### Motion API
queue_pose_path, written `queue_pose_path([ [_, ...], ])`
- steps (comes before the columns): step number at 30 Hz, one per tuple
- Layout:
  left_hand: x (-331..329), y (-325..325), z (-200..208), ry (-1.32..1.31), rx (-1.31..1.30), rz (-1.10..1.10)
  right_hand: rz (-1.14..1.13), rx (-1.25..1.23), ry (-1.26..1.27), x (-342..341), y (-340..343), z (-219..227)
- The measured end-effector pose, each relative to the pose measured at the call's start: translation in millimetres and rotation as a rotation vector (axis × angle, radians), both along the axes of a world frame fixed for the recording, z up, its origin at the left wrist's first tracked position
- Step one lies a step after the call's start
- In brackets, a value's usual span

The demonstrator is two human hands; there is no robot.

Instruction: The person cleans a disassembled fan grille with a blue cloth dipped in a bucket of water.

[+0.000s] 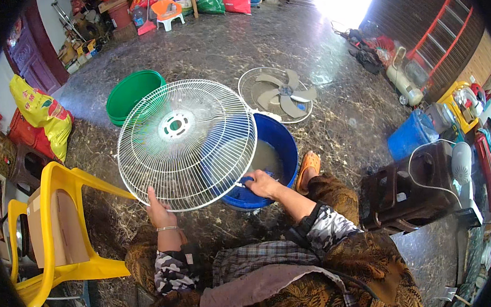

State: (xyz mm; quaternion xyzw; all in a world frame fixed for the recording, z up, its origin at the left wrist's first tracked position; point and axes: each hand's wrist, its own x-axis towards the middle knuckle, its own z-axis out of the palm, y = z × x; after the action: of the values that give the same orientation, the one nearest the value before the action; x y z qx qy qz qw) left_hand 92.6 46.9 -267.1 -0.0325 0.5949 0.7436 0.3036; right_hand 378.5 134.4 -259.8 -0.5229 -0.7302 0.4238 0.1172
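My left hand (161, 212) grips the near rim of a round white wire fan grille (187, 149), thumb up along the wires. The grille is tilted over a blue bucket (289, 150) that holds cloudy water. My right hand (264, 185) is closed around a small blue-handled thing (246, 182) at the grille's near right edge, above the bucket's rim. Most of that thing is hidden by my fingers, so its kind cannot be made out. Part of the bucket lies behind the wires.
A green tub (128, 96) stands beyond the grille. Grey fan blades (284, 92) lie in another wire grille on the floor. At the left is a yellow chair (49, 226) with a cardboard box; at the right, a dark brown stool (404, 190) lies near a blue bin (411, 134).
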Motion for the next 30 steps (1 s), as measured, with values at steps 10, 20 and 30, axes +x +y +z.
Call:
queue_pose_path([
  [10,-66,-6,9,-0.052,-0.009,-0.221,0.086,0.292,-0.328,76,54,49],
  [20,-84,-19,-1,0.222,-0.185,-0.245,-0.506,0.704,0.158,49,130,53],
  [30,-69,-12,-17,0.264,-0.301,0.076,-0.203,0.438,-0.294,-7,117,28],
])
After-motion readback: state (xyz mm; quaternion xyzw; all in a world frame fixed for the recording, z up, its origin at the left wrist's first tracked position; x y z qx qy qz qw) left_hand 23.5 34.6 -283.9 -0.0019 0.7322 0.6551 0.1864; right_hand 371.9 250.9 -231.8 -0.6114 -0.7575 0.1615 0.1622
